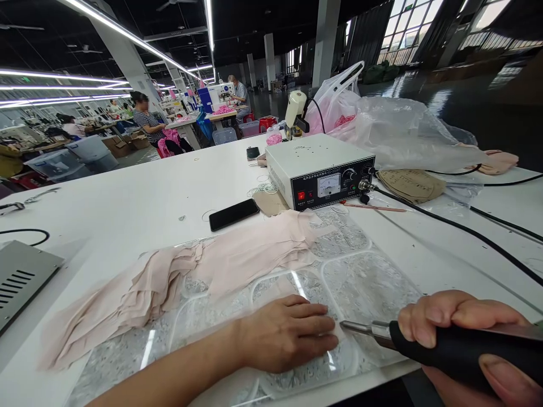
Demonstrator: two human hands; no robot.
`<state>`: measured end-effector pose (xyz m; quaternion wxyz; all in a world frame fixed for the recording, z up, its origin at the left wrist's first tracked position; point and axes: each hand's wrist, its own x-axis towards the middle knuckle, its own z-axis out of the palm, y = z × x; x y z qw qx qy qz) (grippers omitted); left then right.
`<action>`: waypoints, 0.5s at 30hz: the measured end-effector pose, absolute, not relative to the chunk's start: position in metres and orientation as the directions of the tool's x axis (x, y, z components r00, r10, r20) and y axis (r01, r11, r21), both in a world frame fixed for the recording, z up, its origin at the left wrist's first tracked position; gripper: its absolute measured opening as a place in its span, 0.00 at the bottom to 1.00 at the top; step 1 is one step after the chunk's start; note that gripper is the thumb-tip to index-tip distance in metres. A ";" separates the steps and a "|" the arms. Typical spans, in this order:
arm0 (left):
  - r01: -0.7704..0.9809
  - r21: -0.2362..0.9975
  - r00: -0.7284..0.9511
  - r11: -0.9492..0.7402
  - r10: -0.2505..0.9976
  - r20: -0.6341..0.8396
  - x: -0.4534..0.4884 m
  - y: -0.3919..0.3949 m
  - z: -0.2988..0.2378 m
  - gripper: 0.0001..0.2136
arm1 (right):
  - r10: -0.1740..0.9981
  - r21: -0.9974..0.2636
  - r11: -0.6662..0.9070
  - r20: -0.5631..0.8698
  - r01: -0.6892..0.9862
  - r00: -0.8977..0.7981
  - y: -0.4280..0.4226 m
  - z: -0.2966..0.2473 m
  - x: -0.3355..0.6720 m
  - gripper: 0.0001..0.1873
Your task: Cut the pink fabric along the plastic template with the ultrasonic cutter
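Observation:
My right hand is wrapped round the black handle of an ultrasonic cutter. Its narrow metal tip points left and lies close to the fingertips of my left hand. That hand rests flat, fingers stretched out, on a clear template sheet with rounded outlines. Pale pink fabric shows beneath the sheet near my left hand. Beyond it, a layered stack of pale pink fabric pieces lies across the board. Whether the tip touches the sheet I cannot tell.
A control box with a dial stands behind the board, its black cable running right. A phone lies left of it. Plastic bags sit at the back right. A grey metal box occupies the left edge. People work farther off.

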<state>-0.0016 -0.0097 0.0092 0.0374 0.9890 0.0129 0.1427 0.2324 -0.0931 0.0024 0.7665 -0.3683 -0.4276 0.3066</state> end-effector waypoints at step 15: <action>0.023 0.079 0.959 -0.997 0.044 0.279 -0.002 -0.010 0.009 0.12 | 0.850 -0.835 0.491 0.396 -0.249 0.348 -0.100 -0.001 0.234 0.05</action>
